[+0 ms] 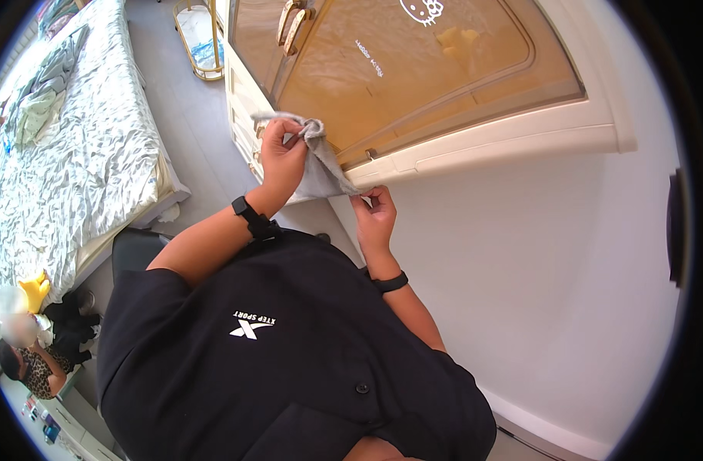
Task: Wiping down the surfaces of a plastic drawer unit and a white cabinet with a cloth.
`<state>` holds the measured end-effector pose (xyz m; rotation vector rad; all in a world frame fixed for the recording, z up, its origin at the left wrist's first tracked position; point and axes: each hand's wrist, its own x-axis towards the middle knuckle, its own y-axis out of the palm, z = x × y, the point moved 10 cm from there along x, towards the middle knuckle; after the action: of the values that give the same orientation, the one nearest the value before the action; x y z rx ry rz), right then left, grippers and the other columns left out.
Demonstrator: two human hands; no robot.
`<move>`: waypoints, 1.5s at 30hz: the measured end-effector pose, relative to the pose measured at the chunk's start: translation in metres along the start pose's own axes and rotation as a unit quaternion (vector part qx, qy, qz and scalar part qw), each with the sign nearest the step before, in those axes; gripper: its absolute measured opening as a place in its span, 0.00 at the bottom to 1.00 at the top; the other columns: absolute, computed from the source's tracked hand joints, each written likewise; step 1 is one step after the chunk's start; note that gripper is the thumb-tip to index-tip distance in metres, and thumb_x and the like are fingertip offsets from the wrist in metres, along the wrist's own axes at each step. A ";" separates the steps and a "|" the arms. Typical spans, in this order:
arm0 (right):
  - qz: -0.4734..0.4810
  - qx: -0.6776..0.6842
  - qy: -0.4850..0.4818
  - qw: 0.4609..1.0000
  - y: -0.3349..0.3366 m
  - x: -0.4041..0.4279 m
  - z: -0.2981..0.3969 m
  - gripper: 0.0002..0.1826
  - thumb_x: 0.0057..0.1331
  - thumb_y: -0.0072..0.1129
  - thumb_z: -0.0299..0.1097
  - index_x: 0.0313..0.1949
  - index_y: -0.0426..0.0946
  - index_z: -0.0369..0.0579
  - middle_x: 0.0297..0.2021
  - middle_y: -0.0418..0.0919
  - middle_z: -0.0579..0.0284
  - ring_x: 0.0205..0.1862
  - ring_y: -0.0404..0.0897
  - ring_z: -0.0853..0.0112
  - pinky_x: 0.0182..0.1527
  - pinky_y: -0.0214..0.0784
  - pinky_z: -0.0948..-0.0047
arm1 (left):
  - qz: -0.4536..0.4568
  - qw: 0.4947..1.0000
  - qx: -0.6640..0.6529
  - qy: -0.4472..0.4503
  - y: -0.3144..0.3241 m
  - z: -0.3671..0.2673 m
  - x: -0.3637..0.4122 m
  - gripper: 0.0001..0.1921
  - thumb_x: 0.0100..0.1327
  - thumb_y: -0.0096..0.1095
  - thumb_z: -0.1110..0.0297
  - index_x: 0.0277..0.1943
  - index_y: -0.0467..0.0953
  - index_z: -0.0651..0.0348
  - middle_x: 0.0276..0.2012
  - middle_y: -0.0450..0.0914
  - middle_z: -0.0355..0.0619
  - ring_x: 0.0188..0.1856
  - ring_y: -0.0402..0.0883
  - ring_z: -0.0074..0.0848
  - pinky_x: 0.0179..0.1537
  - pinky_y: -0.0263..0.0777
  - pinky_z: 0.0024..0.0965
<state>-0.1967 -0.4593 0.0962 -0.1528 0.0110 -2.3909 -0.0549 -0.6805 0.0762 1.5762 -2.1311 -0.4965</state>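
Observation:
My left hand [283,151] pinches a bunched, twisted part of a grey cloth [319,173]. The cloth hangs between my hands in front of the near lower corner of a cream cabinet [472,147]. At the cloth's right-hand corner, my right hand [376,216] grips its edge between thumb and fingers, close to the cabinet's edge. Amber glass doors [386,75] with white cartoon decals and ornate gold handles [293,29] form the cabinet's front. Part of the drawer fronts is hidden behind the cloth and my left hand.
A bed [97,144] with rumpled patterned bedding stands at the left. Beyond it is a gold-framed trolley [198,40] on the floor. A pale wall [501,259] runs along the right. Another person [40,369] in a leopard-print top is at the lower left, beside a yellow object [35,291].

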 end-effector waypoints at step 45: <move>0.029 -0.013 0.077 0.997 0.008 0.007 -0.039 0.06 0.67 0.70 0.20 0.40 0.80 0.40 0.36 0.82 0.65 0.41 0.79 0.79 0.44 0.74 0.77 | 0.183 0.918 0.350 0.030 0.080 0.036 -0.073 0.33 0.70 0.47 0.76 0.75 0.55 0.85 0.78 0.33 0.91 0.80 0.29 0.83 0.82 0.29 0.67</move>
<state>-0.2008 -0.4710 0.0574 0.0198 0.1172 -2.3396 -0.1201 -0.5870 0.0779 1.4086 -2.6287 0.4911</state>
